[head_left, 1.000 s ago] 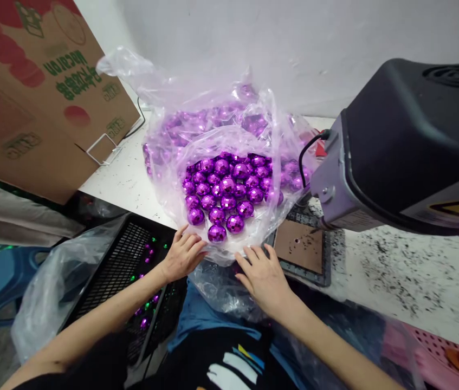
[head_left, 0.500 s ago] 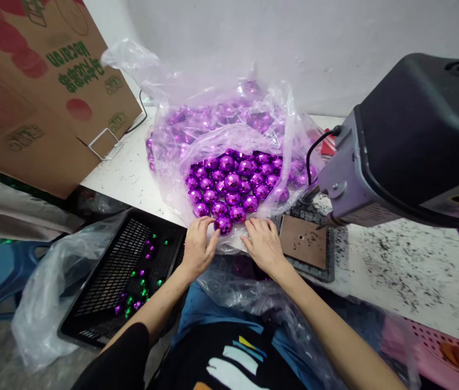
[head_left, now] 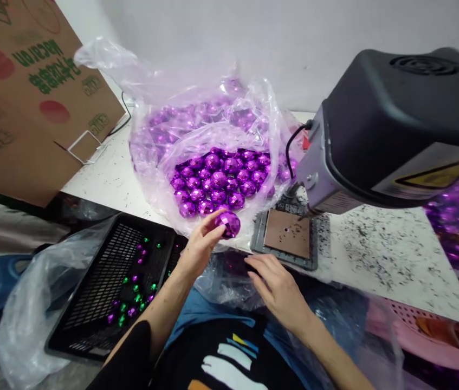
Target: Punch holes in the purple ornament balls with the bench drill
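Between the thumb and fingers of my left hand (head_left: pixel 200 246) is a shiny purple ball (head_left: pixel 229 223), raised at the front of a clear plastic bag (head_left: pixel 152 189). Many purple faceted balls (head_left: pixel 218 180) fill the open bag on the white table. My right hand (head_left: pixel 278 290) is at the table's front edge, fingers apart and slightly curled, holding nothing that shows. Just beyond it lies a brown square plate (head_left: pixel 287 234) with a small hole, on a dark base below the head of a black machine (head_left: pixel 400 124).
A black crate (head_left: pixel 86 281) with small green and purple balls stands at the lower left. A cardboard box (head_left: pixel 21 108) leans at the upper left. Dark scraps litter the white table (head_left: pixel 412 260) at right; a pink basket (head_left: pixel 400 325) is below.
My left hand has taken hold of a purple ball and lifted it. My right hand has left the bag's edge and drawn back toward me. The view has shifted to the right.
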Motion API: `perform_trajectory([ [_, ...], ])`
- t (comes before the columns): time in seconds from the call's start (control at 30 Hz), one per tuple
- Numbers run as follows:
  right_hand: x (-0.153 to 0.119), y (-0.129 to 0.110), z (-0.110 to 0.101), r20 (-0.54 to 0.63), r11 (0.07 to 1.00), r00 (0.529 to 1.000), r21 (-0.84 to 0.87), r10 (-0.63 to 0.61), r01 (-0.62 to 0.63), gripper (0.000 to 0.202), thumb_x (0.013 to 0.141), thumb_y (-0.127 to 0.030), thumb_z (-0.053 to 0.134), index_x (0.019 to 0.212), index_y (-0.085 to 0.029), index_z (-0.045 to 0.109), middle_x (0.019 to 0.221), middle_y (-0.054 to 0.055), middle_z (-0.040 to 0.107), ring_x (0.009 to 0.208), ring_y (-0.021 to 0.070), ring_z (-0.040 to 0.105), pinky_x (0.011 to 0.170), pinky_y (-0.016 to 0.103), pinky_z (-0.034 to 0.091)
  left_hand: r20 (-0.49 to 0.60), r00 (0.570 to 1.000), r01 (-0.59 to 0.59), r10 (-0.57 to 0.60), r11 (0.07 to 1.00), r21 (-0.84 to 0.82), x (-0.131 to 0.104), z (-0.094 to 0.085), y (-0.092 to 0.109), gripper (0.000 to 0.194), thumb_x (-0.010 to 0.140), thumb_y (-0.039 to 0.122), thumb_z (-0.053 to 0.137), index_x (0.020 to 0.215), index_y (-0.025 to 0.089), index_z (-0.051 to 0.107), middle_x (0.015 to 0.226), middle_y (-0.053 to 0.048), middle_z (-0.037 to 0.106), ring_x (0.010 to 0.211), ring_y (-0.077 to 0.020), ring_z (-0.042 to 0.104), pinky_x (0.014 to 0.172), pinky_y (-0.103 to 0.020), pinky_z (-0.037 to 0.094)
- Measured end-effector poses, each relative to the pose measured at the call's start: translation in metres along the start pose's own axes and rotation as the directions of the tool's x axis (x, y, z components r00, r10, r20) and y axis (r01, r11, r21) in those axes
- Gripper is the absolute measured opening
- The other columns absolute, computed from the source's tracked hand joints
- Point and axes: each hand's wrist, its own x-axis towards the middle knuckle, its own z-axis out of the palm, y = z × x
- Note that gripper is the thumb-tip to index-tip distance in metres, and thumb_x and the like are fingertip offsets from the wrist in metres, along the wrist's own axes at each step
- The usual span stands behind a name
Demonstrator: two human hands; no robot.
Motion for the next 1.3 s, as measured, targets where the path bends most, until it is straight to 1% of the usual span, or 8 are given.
perform_trajectory([
  [0.17,-0.035,0.014,0.001,0.150,0.988,0.977,-0.011,0.153,-0.153,0.040,0.098,-0.040,0.040,0.129,-0.025,0.060,0.122,0.008,0.063,0.115,0.0168,0.056,0.101,0.036,0.051,0.303,0.882,0.429,-0.360,0.879,-0.207,-0.003,0.031,-0.022,0.039,0.081,0.045,0.074,0.104,0.014,0.070,0.096,-0.012,0.075,0.085,-0.0223,0.072,0.078,-0.034,0.058],
  [0.3,-0.080,0.038,0.034,0.273,0.940,0.900,-0.073,0.339,-0.332,0.041,0.098,-0.041,0.038,0.126,-0.025,0.064,0.118,0.008,0.065,0.111,0.0188,0.058,0.097,0.035,0.051,0.383,0.829,0.505,-0.407,0.839,-0.202,0.010,0.050,-0.039,0.041,0.079,0.039,0.077,0.112,0.018,0.065,0.093,-0.007,0.073,0.076,-0.0184,0.073,0.069,-0.029,0.059],
  [0.47,-0.121,0.053,0.064,0.378,0.880,0.799,-0.112,0.467,-0.462,0.044,0.096,-0.041,0.039,0.123,-0.020,0.067,0.114,0.009,0.069,0.110,0.0213,0.062,0.101,0.036,0.049,0.345,0.890,0.361,-0.298,0.923,-0.135,0.030,0.070,-0.044,0.050,0.078,0.041,0.079,0.120,0.021,0.060,0.097,-0.004,0.071,0.079,-0.0155,0.071,0.071,-0.028,0.060],
  [0.57,-0.124,0.051,0.051,0.380,0.866,0.790,-0.064,0.481,-0.497,0.051,0.098,-0.047,0.033,0.134,-0.023,0.060,0.129,0.007,0.064,0.121,0.0204,0.058,0.106,0.036,0.047,0.266,0.936,0.238,-0.232,0.971,0.010,0.041,0.077,-0.051,0.053,0.075,0.044,0.082,0.117,0.019,0.061,0.096,-0.004,0.071,0.076,-0.0149,0.070,0.065,-0.025,0.058],
  [0.77,-0.114,0.044,0.011,0.350,0.870,0.819,0.022,0.454,-0.492,0.054,0.098,-0.055,0.032,0.140,-0.028,0.054,0.135,0.005,0.060,0.124,0.0155,0.056,0.107,0.031,0.047,0.229,0.939,0.220,-0.256,0.960,0.171,0.060,0.081,-0.053,0.050,0.078,0.057,0.074,0.105,0.016,0.068,0.079,-0.002,0.068,0.054,-0.0092,0.060,0.044,-0.018,0.040],
  [0.97,-0.106,0.045,-0.003,0.323,0.866,0.815,-0.027,0.481,-0.500,0.053,0.099,-0.050,0.035,0.143,-0.026,0.050,0.136,0.007,0.058,0.126,0.0188,0.054,0.109,0.036,0.046,0.296,0.954,-0.036,-0.051,0.959,0.281,0.067,0.087,-0.055,0.047,0.078,0.045,0.077,0.114,0.018,0.063,0.099,-0.005,0.072,0.083,-0.0175,0.068,0.058,-0.022,0.050],
  [1.13,-0.099,0.045,0.005,0.356,0.867,0.798,-0.084,0.486,-0.491,0.046,0.096,-0.044,0.044,0.139,-0.029,0.054,0.128,0.005,0.063,0.119,0.0211,0.058,0.104,0.039,0.048,0.333,0.929,-0.323,0.163,0.798,0.510,0.067,0.089,-0.064,0.055,0.081,0.037,0.077,0.129,0.021,0.056,0.123,-0.010,0.068,0.111,-0.0267,0.066,0.096,-0.042,0.054],
  [1.3,-0.096,0.045,0.014,0.376,0.875,0.794,-0.120,0.477,-0.469,0.044,0.096,-0.038,0.046,0.137,-0.028,0.056,0.130,0.006,0.063,0.120,0.0212,0.059,0.104,0.037,0.048,0.492,0.805,-0.590,0.331,0.531,0.609,0.068,0.093,-0.069,0.054,0.086,0.031,0.073,0.133,0.019,0.052,0.129,-0.013,0.064,0.121,-0.0290,0.061,0.105,-0.047,0.049],
])
